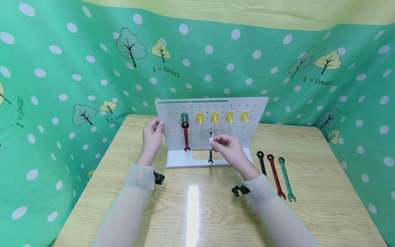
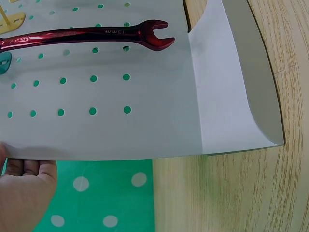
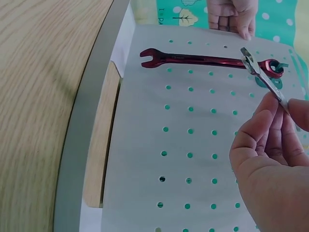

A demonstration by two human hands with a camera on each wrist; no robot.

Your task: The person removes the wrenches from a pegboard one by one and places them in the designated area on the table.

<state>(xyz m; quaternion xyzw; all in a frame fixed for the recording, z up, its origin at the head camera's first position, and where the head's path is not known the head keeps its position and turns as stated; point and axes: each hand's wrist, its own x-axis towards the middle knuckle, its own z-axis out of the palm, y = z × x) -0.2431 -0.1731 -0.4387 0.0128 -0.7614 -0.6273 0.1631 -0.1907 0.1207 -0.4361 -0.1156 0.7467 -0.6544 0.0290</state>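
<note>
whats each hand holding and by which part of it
The right hand pinches a slim silver metal wrench near the middle of its shaft. The left hand grips the white perforated board by its left side edge.

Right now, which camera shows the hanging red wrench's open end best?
The left wrist view: the red wrench shows its open end largest there, unblocked. The right wrist view shows it smaller; the head view, smallest.
</note>
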